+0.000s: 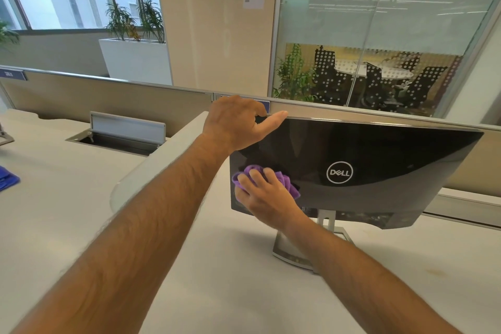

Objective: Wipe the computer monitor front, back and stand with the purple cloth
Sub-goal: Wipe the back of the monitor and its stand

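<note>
Fingers of the right hand (264, 192) press the bunched purple cloth (282, 180) against the monitor (379, 154) back, lower left; left hand (235, 123) fingers grip its top corner, centre frame.

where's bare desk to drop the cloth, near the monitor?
Bare desk lies between the two forearms, in front of the monitor, and right of the stand. Crowded: left hand grips the monitor's top corner, right hand presses the purple cloth on its back. Open cable hatch far left.
</note>
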`<action>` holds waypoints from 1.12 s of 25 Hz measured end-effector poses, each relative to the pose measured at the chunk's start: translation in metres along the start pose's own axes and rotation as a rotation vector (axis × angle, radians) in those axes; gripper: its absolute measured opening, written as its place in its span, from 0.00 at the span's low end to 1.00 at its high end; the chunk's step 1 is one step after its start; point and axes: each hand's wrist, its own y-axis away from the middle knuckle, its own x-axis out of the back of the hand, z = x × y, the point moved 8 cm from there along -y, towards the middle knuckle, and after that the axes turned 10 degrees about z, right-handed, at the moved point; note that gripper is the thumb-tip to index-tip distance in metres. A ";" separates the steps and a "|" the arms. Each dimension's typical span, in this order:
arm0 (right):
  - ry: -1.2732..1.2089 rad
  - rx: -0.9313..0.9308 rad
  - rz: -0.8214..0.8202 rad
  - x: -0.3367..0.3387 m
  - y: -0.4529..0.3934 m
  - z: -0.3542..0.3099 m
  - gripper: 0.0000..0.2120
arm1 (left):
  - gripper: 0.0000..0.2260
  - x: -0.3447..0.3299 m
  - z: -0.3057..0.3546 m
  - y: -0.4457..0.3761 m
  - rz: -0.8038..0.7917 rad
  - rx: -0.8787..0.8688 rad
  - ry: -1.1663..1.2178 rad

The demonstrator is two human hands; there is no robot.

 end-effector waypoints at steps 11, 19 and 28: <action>0.015 0.031 -0.066 -0.009 -0.007 -0.018 0.18 | 0.39 -0.002 0.000 -0.002 -0.015 -0.023 -0.008; 0.003 0.013 -0.092 -0.016 -0.016 -0.030 0.17 | 0.39 -0.005 -0.003 -0.003 -0.011 -0.021 0.005; 0.001 -0.080 0.030 0.003 -0.044 -0.012 0.20 | 0.38 -0.004 -0.002 -0.002 0.003 -0.038 -0.025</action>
